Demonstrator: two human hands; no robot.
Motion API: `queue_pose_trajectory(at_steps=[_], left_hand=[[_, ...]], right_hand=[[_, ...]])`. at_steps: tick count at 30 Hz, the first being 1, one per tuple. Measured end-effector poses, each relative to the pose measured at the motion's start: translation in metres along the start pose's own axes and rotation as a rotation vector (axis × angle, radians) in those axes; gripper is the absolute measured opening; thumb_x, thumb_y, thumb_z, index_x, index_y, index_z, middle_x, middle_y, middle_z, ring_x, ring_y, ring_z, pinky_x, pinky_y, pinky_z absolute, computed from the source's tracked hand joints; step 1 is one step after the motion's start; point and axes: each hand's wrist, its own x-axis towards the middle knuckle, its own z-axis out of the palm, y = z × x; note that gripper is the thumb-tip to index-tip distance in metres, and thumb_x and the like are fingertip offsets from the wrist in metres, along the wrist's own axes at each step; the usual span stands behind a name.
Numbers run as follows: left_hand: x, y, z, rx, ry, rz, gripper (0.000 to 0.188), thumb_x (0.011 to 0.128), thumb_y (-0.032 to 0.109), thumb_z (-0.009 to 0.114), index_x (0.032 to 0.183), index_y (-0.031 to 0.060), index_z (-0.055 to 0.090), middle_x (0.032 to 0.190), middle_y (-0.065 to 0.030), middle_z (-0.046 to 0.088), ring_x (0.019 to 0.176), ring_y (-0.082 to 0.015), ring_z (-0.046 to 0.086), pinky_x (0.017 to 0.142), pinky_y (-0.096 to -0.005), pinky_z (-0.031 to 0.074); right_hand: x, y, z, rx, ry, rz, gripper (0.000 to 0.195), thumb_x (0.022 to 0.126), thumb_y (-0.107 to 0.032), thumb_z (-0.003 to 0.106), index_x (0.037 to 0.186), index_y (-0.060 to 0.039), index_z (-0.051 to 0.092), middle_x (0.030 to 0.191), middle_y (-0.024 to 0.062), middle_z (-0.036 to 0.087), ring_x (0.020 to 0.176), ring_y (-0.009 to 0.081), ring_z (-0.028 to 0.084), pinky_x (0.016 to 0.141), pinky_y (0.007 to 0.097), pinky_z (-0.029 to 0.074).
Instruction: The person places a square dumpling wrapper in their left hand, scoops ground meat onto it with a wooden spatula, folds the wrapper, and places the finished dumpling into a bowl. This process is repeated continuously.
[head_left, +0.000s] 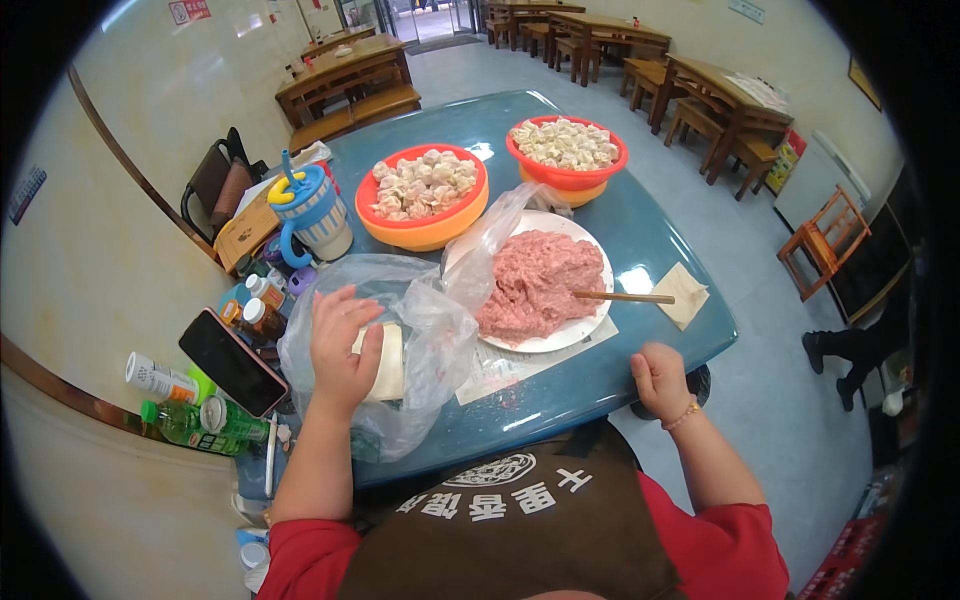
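My left hand hovers over a stack of pale dough wrappers inside a clear plastic bag, fingers apart. At the table's near right edge is my right hand, its fingers curled in; nothing shows in it. Between them, a white plate bears a mound of raw minced meat with a wooden stick resting in it. A single wrapper lies right of the plate. Wontons fill a red colander; more wontons fill a second one farther right.
A blue tumbler, jars, a phone and green bottles crowd the left side of the blue table. Wooden tables and stools stand beyond. Another person's legs show at the far right.
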Motion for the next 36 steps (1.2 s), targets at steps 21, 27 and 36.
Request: queue_pose_trajectory(at_steps=[21, 27, 36], left_hand=[[-0.002, 0.006, -0.005, 0.097, -0.058, 0.124, 0.015, 0.083, 0.013, 0.069, 0.097, 0.0089, 0.069, 0.103, -0.0065, 0.067, 0.114, -0.0332, 0.058, 0.112, -0.0577, 0.026], [-0.004, 0.002, -0.007, 0.1, -0.036, 0.143, 0.015, 0.082, 0.015, 0.071, 0.097, 0.0099, 0.07, 0.103, -0.0054, 0.067, 0.114, -0.0312, 0.058, 0.111, -0.0575, 0.026], [-0.002, 0.004, -0.011, 0.098, -0.024, 0.168, 0.013, 0.083, 0.017, 0.071, 0.095, 0.0101, 0.07, 0.101, -0.0048, 0.067, 0.113, -0.0291, 0.059, 0.111, -0.057, 0.027]], right_hand=[[0.013, 0.002, 0.017, -0.249, 0.018, 0.009, 0.016, 0.087, -0.01, 0.055, 0.072, -0.0027, 0.053, 0.068, 0.0181, 0.056, 0.068, 0.0404, 0.057, 0.061, 0.0485, 0.045], [0.018, 0.0, 0.02, -0.286, 0.01, 0.023, 0.018, 0.089, -0.013, 0.056, 0.074, -0.003, 0.054, 0.069, 0.0187, 0.057, 0.07, 0.0407, 0.058, 0.063, 0.0499, 0.045], [0.018, 0.002, 0.022, -0.278, 0.017, 0.065, 0.011, 0.084, -0.011, 0.054, 0.08, -0.0059, 0.063, 0.074, 0.017, 0.064, 0.073, 0.0381, 0.063, 0.067, 0.046, 0.051]])
